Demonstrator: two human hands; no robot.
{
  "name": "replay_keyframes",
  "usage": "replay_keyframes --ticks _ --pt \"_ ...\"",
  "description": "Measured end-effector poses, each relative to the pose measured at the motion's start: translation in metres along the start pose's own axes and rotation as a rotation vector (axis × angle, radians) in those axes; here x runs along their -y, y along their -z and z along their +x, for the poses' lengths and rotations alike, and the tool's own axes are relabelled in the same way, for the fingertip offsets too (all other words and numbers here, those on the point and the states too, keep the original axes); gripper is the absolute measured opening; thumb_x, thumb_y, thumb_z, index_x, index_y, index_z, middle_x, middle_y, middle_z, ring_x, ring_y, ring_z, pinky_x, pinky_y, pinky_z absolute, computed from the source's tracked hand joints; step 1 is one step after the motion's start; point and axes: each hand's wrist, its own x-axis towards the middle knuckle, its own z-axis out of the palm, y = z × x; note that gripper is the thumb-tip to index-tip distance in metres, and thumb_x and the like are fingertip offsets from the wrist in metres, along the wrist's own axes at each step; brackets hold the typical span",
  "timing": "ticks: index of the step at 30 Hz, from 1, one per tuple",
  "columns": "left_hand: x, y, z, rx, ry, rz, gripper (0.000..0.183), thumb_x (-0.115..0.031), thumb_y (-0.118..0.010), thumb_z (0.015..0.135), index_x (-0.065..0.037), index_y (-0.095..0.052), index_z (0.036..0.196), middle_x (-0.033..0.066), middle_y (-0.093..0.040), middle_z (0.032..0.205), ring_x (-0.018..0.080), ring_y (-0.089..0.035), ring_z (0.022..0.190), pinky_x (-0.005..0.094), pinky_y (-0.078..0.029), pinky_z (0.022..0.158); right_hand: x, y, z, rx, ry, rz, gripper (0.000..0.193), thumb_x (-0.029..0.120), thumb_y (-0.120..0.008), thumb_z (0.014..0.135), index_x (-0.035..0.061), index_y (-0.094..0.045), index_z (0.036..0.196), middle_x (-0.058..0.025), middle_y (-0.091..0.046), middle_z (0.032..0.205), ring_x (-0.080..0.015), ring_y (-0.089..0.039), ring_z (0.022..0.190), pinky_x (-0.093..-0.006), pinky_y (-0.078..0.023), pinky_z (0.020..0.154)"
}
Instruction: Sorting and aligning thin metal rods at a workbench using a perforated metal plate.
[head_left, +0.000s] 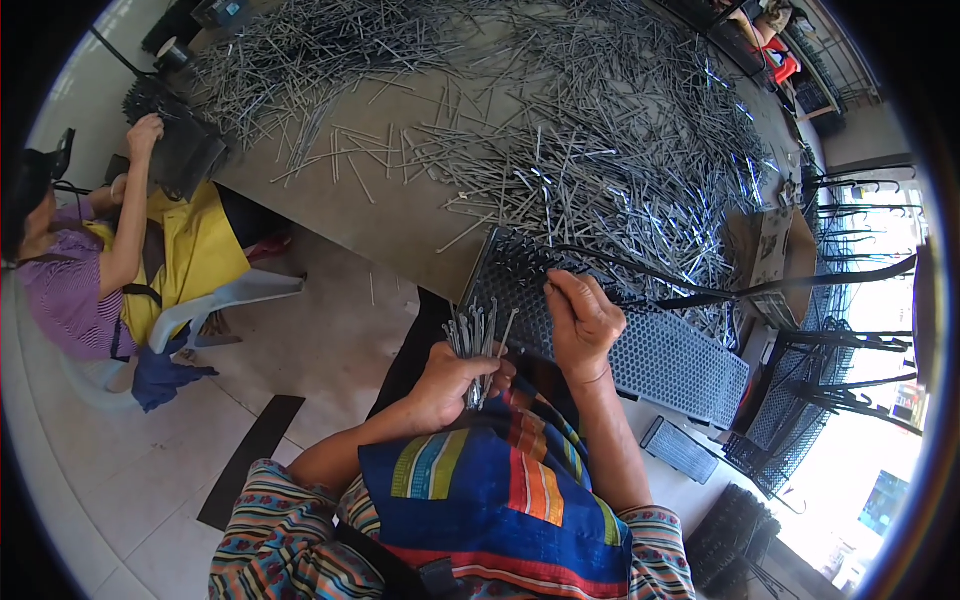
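My left hand (445, 385) is closed round a bundle of thin grey metal rods (474, 328), held upright just off the near left corner of a perforated tray. The rods' upper ends fan out above my fingers. Over the left part of that grey perforated tray (685, 372), my right hand (585, 325) is closed in a pinch. Whatever lies between its thumb and forefinger is too small to make out. Dark rod ends (515, 262) stand in the tray's holes beyond the right hand, while rows of holes to the right show no rods.
Loose metal rods (640, 150) lie heaped across the table (320, 190). An open cardboard box (775, 260) sits at the tray's far right, near black hooked racks (860, 340). At left a person (80, 270) sits on a white plastic chair (235, 295), one hand raised to dark equipment.
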Motion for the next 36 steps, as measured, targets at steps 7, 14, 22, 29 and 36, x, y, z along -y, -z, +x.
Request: replay_keyframes --ticks 7,14,22,29,36 --pt "0.002 0.001 0.0 -0.021 0.006 -0.005 0.018 0.001 -0.061 0.085 0.005 -0.063 0.103 0.0161 -0.069 0.083 0.0202 -0.065 0.066 0.031 -0.052 0.059 -0.002 0.0 0.003 -0.006 -0.043 -0.015 0.019 -0.007 -0.07 0.074 0.0001 -0.069 0.092 -0.0106 -0.065 0.075 -0.0188 -0.062 0.059 -0.0258 -0.048 0.055" --pt "0.003 -0.003 -0.001 0.016 -0.002 -0.065 0.016 0.003 -0.059 0.084 0.006 -0.062 0.1 0.0166 -0.068 0.081 0.0217 -0.064 0.066 0.0315 -0.05 0.059 0.002 0.005 -0.001 0.315 0.325 -0.015 0.021 -0.005 -0.071 0.074 0.0018 -0.069 0.093 -0.0118 -0.065 0.077 -0.0253 -0.064 0.061 -0.0303 -0.051 0.054" --pt "0.002 -0.004 0.001 0.043 -0.009 -0.057 0.017 0.004 -0.058 0.084 0.006 -0.06 0.101 0.0167 -0.067 0.081 0.0217 -0.064 0.067 0.0317 -0.05 0.059 -0.021 -0.005 -0.004 0.243 0.047 -0.051 0.016 -0.005 -0.069 0.076 0.0008 -0.069 0.091 -0.0123 -0.066 0.08 -0.0286 -0.066 0.067 -0.0306 -0.052 0.059" --pt "0.002 -0.001 0.004 0.039 -0.006 -0.06 0.018 0.004 -0.059 0.084 0.006 -0.06 0.102 0.0169 -0.067 0.082 0.022 -0.064 0.068 0.0313 -0.05 0.06 -0.014 -0.01 -0.013 0.072 0.003 -0.147 0.015 -0.004 -0.069 0.077 0.0019 -0.069 0.09 -0.0109 -0.065 0.081 -0.0272 -0.066 0.069 -0.0317 -0.052 0.061" --pt "0.0 -0.001 0.005 0.061 0.011 -0.069 0.021 0.001 -0.059 0.086 0.005 -0.06 0.106 0.0154 -0.067 0.082 0.0198 -0.063 0.068 0.0309 -0.051 0.061 -0.014 -0.007 -0.008 0.143 -0.046 -0.203 0.014 0.0 -0.068 0.078 0.0053 -0.07 0.091 -0.0091 -0.064 0.081 -0.0273 -0.065 0.067 -0.0324 -0.05 0.059"
